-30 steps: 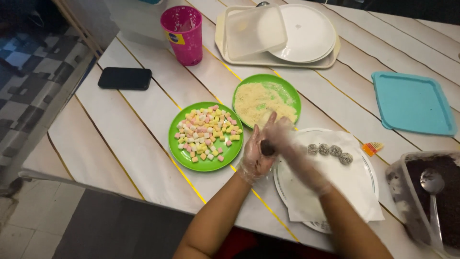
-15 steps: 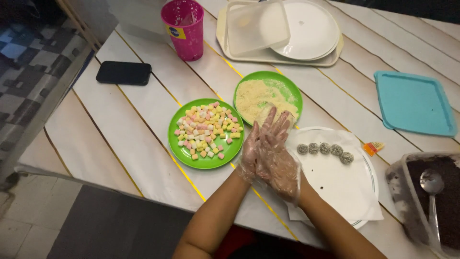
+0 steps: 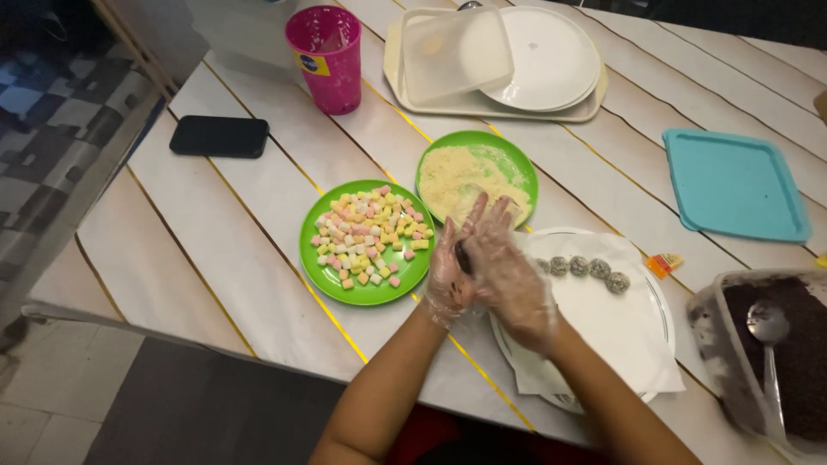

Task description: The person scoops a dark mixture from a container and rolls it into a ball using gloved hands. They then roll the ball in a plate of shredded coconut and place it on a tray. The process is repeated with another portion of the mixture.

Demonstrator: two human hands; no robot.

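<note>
Both my hands wear clear plastic gloves and press palm to palm over the table's near side. A small dark ball (image 3: 463,256) shows between my left hand (image 3: 450,269) and my right hand (image 3: 508,275). To their left is a green plate of pastel marshmallows (image 3: 369,237). Just beyond the fingertips sits a green plate of pale crumbs (image 3: 476,176). To the right, a white plate (image 3: 620,331) lined with paper carries several coated balls (image 3: 586,269) in a row.
A tub of dark mixture with a spoon (image 3: 775,353) stands at the right edge. A teal lid (image 3: 732,182), a cream tray with white plates (image 3: 508,65), a pink cup (image 3: 326,56) and a black phone (image 3: 219,136) lie farther back. The table's near edge is close.
My hands have shifted slightly between the plates while staying pressed together, the palms sliding over one another around the dark ball. The plates and the row of coated balls have not moved.
</note>
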